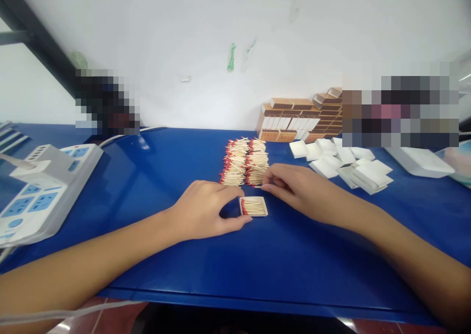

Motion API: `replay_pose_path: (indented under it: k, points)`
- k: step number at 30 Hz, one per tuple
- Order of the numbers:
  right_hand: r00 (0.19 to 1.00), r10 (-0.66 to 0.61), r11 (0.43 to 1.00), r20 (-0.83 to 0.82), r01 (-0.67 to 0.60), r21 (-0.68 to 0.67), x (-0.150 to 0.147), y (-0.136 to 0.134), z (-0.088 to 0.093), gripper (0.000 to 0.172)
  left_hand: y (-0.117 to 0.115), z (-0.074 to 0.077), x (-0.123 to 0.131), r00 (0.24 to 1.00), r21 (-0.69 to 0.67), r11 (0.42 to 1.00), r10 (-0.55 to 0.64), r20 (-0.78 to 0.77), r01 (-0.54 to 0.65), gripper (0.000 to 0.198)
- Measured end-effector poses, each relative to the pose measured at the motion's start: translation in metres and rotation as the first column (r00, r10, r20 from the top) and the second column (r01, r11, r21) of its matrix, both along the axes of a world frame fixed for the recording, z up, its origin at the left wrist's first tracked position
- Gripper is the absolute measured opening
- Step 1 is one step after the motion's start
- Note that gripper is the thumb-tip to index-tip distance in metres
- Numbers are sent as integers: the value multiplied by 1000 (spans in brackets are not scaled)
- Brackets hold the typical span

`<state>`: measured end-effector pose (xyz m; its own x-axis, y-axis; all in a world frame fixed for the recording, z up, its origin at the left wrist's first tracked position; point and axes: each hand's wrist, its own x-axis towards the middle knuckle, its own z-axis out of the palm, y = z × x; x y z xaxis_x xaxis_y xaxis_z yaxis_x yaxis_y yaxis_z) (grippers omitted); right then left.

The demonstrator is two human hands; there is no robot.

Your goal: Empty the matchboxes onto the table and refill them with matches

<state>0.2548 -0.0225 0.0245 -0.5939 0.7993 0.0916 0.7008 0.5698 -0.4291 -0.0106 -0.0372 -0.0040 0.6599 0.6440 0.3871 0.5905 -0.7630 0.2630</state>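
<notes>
A small white tray with red-headed matches in it lies on the blue table. My left hand holds it at its left end between thumb and fingers. Behind the tray are two piles of loose matches, a left pile and a right pile. My right hand is at the near right edge of the right pile, thumb and fingers pinched on a match whose red head sticks out to the left.
White empty trays lie scattered at the back right. Behind them, brown matchboxes are stacked against the wall. A white power strip with a plug and cable is on the left of the blue table.
</notes>
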Motion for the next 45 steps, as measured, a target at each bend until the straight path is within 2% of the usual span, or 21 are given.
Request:
replay_pose_path:
  k: [5,10,12,20,33,45]
  points:
    - [998,55,997,-31,-57,-59,-10,-13,8,19,0,1,1,1000,-5,1000,6,0,-6,34]
    - [999,-5,996,-37,9,89,-1,3,0,17,-1,2,1,1000,0,1000,3,9,-3,33]
    - [1000,-6,995,-9,7,103,5,11,-4,14,-1,2,1,1000,-5,1000,-1,7,1,34]
    - [998,-8,999,67,5,43,9,13,-8,15,-1,1,1,1000,-22,1000,2,-2,-2,36]
    - [998,0,1000,61,1,-17,9,10,-8,22,0,1,1,1000,-4,1000,9,-3,-9,35]
    - [997,16,999,79,-13,-42,11,11,-9,20,0,2,1,1000,-18,1000,6,-6,-7,34]
